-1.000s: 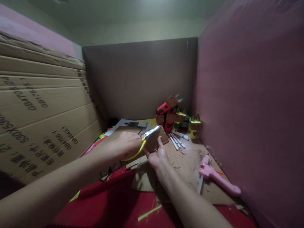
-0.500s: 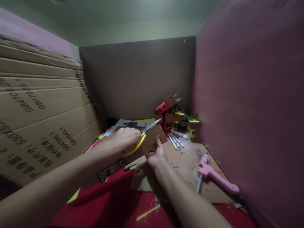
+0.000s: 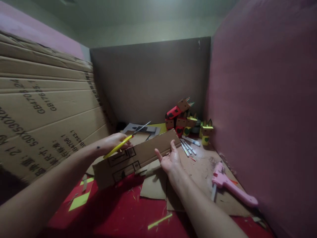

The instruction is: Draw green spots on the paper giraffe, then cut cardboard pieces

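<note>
My left hand (image 3: 115,141) is closed on a pair of scissors with yellow handles (image 3: 118,147), the blades pointing up and away to the right. A long strip of cardboard (image 3: 146,152) with printed black boxes lies tilted across the middle, its upper edge just below the scissors. My right hand (image 3: 170,161) grips this strip near its right end, fingers behind and in front of it. A separate piece of cardboard (image 3: 153,187) lies below the strip, beside my right wrist.
A pink glue gun (image 3: 225,183) rests on a cardboard sheet (image 3: 195,185) at the right. White markers (image 3: 189,148) lie behind it, near small red and yellow figures (image 3: 182,120). Yellow paper scraps (image 3: 79,200) lie on the red surface (image 3: 119,211). A large carton (image 3: 49,109) stands left.
My left hand has moved left and back with the scissors, away from the right end of the cardboard strip. More of the strip now shows, its printed side included. My right hand still holds it.
</note>
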A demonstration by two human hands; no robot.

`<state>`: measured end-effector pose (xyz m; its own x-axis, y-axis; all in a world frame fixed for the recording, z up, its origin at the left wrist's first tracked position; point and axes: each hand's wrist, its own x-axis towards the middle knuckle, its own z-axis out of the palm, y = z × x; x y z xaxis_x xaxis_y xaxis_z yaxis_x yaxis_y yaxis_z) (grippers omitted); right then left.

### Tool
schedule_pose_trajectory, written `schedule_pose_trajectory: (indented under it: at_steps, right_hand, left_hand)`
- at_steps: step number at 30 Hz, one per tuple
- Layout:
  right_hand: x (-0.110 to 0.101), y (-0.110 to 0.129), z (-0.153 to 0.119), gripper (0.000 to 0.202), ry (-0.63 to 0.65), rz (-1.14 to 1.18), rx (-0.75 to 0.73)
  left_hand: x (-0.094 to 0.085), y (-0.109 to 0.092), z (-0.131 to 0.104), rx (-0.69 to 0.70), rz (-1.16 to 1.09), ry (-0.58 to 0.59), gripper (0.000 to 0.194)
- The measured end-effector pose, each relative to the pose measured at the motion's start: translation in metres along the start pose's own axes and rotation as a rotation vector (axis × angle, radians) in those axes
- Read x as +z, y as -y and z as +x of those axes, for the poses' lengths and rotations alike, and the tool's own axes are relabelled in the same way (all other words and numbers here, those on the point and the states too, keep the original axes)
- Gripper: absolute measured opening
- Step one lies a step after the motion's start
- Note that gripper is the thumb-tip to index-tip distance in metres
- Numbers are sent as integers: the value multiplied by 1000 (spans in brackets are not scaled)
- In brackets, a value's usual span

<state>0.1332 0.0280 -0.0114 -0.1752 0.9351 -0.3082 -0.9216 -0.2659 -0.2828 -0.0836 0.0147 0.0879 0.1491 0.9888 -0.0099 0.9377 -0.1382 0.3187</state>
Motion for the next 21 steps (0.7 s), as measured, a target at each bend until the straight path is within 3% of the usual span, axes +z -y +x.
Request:
schedule_pose_trajectory:
  at_steps: [3, 6, 9, 14, 21]
  right_hand:
    - [0, 4, 0, 10, 1, -12, -30]
    - [2, 3, -5, 4, 3, -36, -66]
    - [5, 1, -11, 7, 19, -97, -90]
    - [9, 8, -12, 10, 32, -277, -131]
    - [6, 18, -1, 18, -12, -255, -263]
  left_hand:
    - [7, 10, -3, 21, -149, 68, 32]
    - [15, 12, 0, 48, -273, 56, 34]
    - [23, 13, 6, 96, -366, 46, 34]
    - [30, 20, 8, 164, -443, 124, 30]
    - [36, 36, 14, 287, -620, 205, 23]
